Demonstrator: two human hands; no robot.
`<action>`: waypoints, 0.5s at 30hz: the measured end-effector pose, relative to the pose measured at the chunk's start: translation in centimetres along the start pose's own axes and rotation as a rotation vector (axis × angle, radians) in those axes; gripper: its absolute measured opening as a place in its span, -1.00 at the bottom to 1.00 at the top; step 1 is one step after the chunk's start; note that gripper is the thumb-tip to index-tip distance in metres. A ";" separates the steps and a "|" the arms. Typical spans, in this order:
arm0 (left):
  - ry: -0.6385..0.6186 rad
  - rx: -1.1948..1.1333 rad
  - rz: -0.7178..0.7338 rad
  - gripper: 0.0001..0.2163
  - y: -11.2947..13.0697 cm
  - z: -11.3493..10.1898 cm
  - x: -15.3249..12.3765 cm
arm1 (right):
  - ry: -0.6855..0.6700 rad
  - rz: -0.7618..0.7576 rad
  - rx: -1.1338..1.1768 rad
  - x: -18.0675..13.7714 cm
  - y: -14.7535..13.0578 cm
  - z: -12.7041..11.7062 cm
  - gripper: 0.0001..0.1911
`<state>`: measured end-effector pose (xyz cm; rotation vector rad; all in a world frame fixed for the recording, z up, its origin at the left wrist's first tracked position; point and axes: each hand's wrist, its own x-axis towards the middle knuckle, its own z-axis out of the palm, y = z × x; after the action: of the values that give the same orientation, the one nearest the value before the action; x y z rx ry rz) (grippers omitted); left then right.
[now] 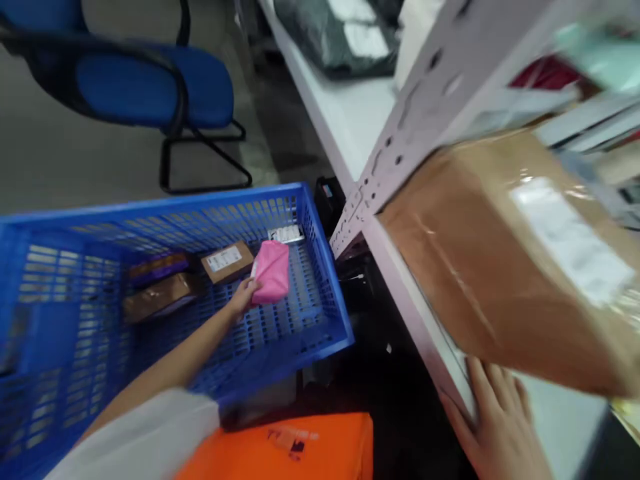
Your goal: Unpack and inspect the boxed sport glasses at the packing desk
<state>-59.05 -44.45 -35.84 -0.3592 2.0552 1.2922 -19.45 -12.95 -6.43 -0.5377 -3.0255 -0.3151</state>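
Note:
Down inside the blue plastic crate (150, 205), my left hand (245, 297) grips the near edge of a pink mailer parcel (273, 273). A small cardboard box with a white label (227, 261) lies just left of it. Farther left are a brown taped package (163, 297) and a purple package (157, 268). A small white packet (286, 233) rests by the crate's far wall. My right hand (500, 413) lies on the white shelf edge with thumb and fingers apart. Its fingertips reach the lower edge of a large brown taped parcel (490, 253) bearing a white label.
A perforated white shelf post (395, 143) stands between the crate and the large parcel. Dark wrapped parcels (345, 37) sit on the far shelf. A blue chair (150, 83) stands behind the crate. An orange printed item (300, 443) is at the bottom.

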 end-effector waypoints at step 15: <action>0.019 -0.088 1.622 -0.29 28.6 -1.1 -32.5 | 0.177 0.104 0.072 -0.1 -1.1 0.1 -0.42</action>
<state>-51.33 -35.78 5.91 1.5865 2.1619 2.1261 -19.71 -14.01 -6.74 -0.6240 -2.8146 -0.2341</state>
